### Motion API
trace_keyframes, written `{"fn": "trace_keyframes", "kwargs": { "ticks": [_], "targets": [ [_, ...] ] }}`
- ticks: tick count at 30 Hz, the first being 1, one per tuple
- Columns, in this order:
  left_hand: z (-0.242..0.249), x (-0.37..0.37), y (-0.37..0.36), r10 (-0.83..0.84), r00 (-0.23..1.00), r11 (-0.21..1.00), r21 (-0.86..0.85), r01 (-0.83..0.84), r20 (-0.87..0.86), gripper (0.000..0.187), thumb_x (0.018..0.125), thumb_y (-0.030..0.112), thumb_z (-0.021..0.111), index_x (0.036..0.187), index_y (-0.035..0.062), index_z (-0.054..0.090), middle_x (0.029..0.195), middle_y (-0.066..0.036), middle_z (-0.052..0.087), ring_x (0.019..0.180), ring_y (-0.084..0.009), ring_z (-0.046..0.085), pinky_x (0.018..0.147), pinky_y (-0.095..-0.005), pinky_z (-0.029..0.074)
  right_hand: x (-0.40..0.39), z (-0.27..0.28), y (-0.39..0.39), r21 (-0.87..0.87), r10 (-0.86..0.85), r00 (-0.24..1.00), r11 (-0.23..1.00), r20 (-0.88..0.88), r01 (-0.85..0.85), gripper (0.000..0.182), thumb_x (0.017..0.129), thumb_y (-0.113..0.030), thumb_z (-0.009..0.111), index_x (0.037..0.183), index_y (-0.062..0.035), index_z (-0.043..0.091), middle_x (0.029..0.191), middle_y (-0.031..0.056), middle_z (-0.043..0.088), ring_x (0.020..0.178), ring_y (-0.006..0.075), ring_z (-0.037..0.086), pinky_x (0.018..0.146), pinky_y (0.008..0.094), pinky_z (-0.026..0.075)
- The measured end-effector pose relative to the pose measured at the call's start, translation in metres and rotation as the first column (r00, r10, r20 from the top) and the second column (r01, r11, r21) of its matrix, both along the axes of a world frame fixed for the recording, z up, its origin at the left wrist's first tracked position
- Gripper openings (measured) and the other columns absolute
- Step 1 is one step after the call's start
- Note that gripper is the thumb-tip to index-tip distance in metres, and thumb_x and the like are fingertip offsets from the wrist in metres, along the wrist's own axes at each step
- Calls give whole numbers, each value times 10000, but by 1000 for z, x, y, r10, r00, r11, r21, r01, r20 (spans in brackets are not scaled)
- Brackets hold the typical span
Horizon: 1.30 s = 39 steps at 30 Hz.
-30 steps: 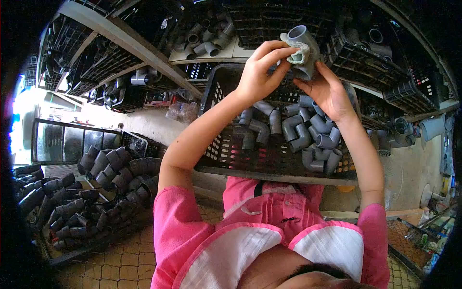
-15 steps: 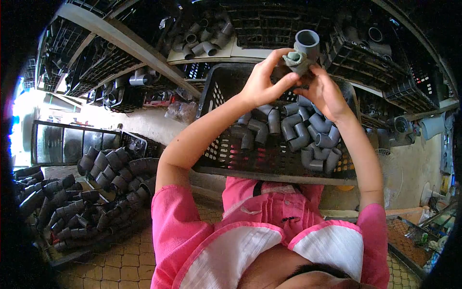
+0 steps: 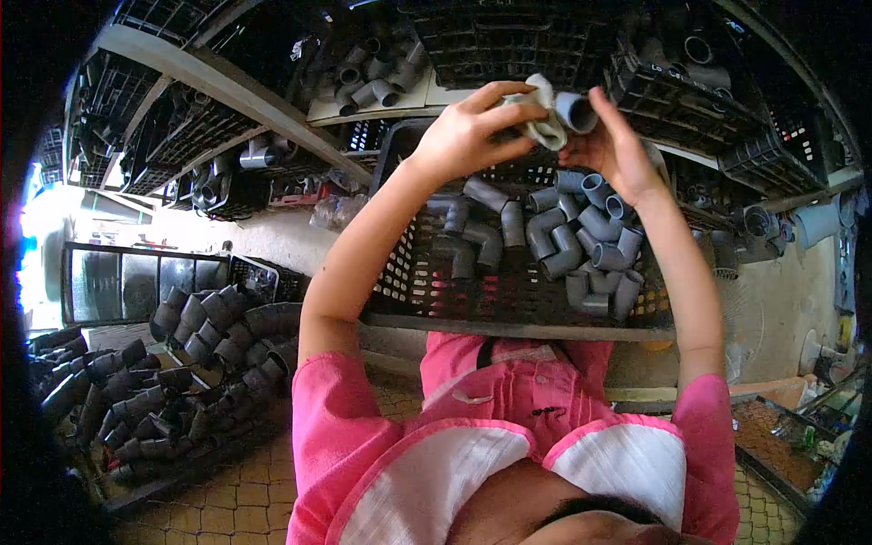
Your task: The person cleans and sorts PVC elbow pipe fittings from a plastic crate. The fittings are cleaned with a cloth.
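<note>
A grey plastic pipe elbow (image 3: 569,106) is held up above the crate, one round mouth turned to the right. My left hand (image 3: 472,132) is closed on a pale, crumpled cloth (image 3: 545,127), which presses against the elbow's left side. My right hand (image 3: 622,154) supports the elbow from the right, its fingers below and the thumb stretched upward beside the mouth. Part of the elbow is hidden behind the cloth. Beneath both hands, several loose grey elbows (image 3: 563,245) lie in a black plastic crate (image 3: 509,325).
Stacked dark fittings (image 3: 191,372) fill the lower left. More fittings (image 3: 372,86) rest on a shelf behind. Black crates (image 3: 690,100) stand at the upper right. A metal shelf beam (image 3: 227,91) runs diagonally at the upper left.
The elbow has turned, its mouth swinging from upward to rightward. The cloth has moved up and left with my left hand. My right thumb has lifted and straightened.
</note>
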<state>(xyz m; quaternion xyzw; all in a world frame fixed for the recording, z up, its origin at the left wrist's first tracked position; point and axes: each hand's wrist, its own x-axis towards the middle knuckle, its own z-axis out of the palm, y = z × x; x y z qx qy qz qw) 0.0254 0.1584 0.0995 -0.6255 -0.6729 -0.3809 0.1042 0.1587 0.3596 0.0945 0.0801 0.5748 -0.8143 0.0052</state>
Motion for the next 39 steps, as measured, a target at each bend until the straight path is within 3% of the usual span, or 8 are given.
{"fn": "trace_keyframes", "kwargs": {
  "ticks": [7,10,13,17,26,31,37,39],
  "targets": [
    [-8,-8,4,-164,962,981,142,136,216,299,819,282,761,1022,68,709,1229,-177,599,1011,-331,650,852,-381,532,4,11,-13,63,-103,989,992,-106,110,587,911,-532,597,1298,-98,516,1110,85,640,932,162,644,729,303,533],
    [-4,-1,8,-49,995,990,125,59,-82,367,809,270,768,1079,56,642,1178,-194,614,978,-370,649,810,-407,550,4,14,-21,284,-155,987,946,-27,157,630,867,-409,711,1343,-96,442,1127,90,624,982,174,627,745,301,544],
    [0,15,7,158,966,985,-106,-139,203,548,762,258,808,1206,66,551,1165,-229,619,1020,-409,639,831,-445,535,2,0,-16,388,-136,986,907,-101,165,679,848,-325,752,1371,-91,389,1136,112,622,1004,174,617,768,303,538],
    [-3,8,8,164,980,967,-217,-137,113,696,695,277,828,1274,59,508,1099,-253,637,987,-431,635,816,-458,532,5,-2,-19,550,45,961,827,-272,117,715,811,-229,788,1352,-85,343,1150,142,625,1046,198,605,903,348,497],
    [-2,-1,4,9,998,910,-414,16,58,572,634,259,806,1118,24,614,931,-228,681,875,-415,651,785,-453,526,8,0,-20,969,195,965,208,-177,136,582,713,-113,780,1203,-112,467,1143,146,646,1105,360,612,917,434,494],
    [-3,-3,3,-59,983,887,-443,132,176,478,637,243,795,1021,5,637,875,-197,688,773,-347,661,723,-415,530,8,4,-24,814,453,784,-188,-425,550,334,794,-102,658,1110,-126,551,1133,64,633,1121,284,603,890,424,514],
    [-10,-2,2,-104,825,866,-357,349,555,357,669,239,757,886,-24,650,762,-117,665,683,-161,589,663,-335,514,4,20,-26,703,496,662,-135,-562,698,423,792,-74,614,1207,-143,573,1240,53,593,1206,270,555,985,389,495],
    [4,6,-2,41,968,867,-491,89,247,393,674,311,797,875,3,657,756,-144,690,702,-260,675,661,-360,540,-2,18,-19,731,359,693,-41,-625,681,523,784,-52,627,1292,-143,545,1254,70,584,1193,290,557,999,401,482]
  ]
}}
